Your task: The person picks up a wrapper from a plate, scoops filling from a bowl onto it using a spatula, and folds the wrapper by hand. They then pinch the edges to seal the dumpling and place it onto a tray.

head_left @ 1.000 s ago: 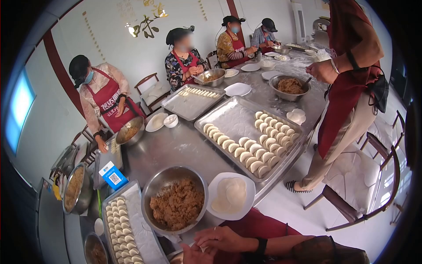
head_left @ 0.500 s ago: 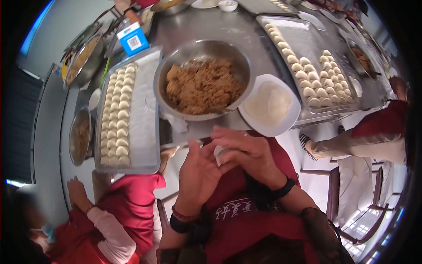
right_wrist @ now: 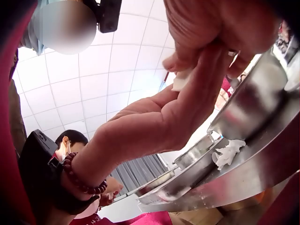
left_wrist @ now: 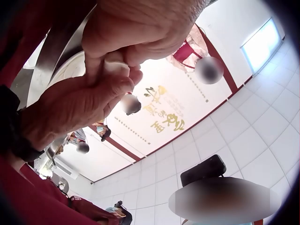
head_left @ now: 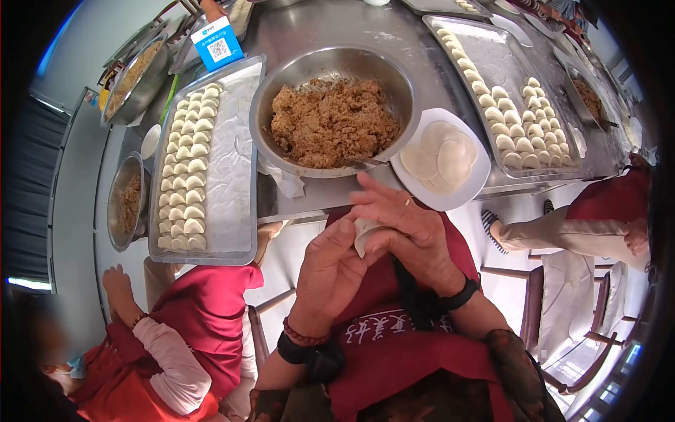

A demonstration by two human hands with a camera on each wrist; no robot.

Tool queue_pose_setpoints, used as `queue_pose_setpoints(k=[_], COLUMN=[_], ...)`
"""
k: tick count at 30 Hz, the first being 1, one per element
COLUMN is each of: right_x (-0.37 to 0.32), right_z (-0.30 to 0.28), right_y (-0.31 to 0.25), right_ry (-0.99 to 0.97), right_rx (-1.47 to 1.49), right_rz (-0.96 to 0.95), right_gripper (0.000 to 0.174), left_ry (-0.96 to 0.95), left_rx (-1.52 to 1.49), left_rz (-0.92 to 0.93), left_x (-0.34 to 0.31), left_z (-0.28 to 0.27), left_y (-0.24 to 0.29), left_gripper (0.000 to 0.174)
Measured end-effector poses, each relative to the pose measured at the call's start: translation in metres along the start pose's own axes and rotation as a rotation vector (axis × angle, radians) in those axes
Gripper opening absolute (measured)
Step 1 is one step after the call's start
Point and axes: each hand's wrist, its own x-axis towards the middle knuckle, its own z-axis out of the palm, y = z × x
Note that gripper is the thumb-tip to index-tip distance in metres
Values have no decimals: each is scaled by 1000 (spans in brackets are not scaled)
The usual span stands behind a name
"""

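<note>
A small white piece of dough (head_left: pixel 364 232), apparently a folded wrapper, is held between both hands in front of the apron. My left hand (head_left: pixel 329 271), with a beaded bracelet, pinches its left side with thumb and fingers. From the other side my right hand (head_left: pixel 418 243) grips the dough, thumb low and fingers over the top. In the right wrist view a pale edge of dough (right_wrist: pixel 180 83) shows between the hands; its inside is hidden. Just beyond are a steel bowl of brown filling (head_left: pixel 330 123) and a white plate (head_left: pixel 472 184) of round wrappers (head_left: pixel 453 160).
A tray (head_left: pixel 235 169) with rows of dumplings (head_left: pixel 184 176) lies left, another tray (head_left: pixel 492 60) with dumplings right. A QR-code card (head_left: pixel 216 46) stands behind the left tray. Smaller bowls (head_left: pixel 130 200) are farther left. A person (head_left: pixel 169 352) sits at lower left; chairs are at right.
The head view has tilted down from the room to the table and my hands. Since half a second ago, my fingers have drawn closer around the dough, and more of it shows.
</note>
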Motion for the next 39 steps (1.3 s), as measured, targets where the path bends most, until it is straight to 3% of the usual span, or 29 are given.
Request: queue_pose_setpoints(k=[7, 13, 16, 25, 31, 37, 39], right_x=[3, 1, 3, 0, -3, -6, -8], right_z=[-3, -5, -2, -7, 1, -6, 0], right_y=[5, -1, -9, -1, -4, 3, -4], right_ry=[-9, -39, 50, 16, 112, 48, 144], right_rx=[-104, -170, -164, -233, 38, -14, 78], right_rz=[-181, -163, -149, -261, -103, -137, -7], right_gripper=[23, 23, 22, 28, 21, 25, 23], left_ry=[-57, -85, -117, -150, -133, -91, -104], left_rx=[-85, -93, -182, -235, -183, -141, -148], left_rz=[22, 16, 4, 21, 24, 33, 36], left_x=[-1, -2, -1, -2, 0, 0, 0], left_z=[10, -1, -4, 4, 3, 9, 1], left_y=[0, -5, -5, -7, -5, -7, -7], left_gripper=[44, 46, 47, 49, 49, 47, 45])
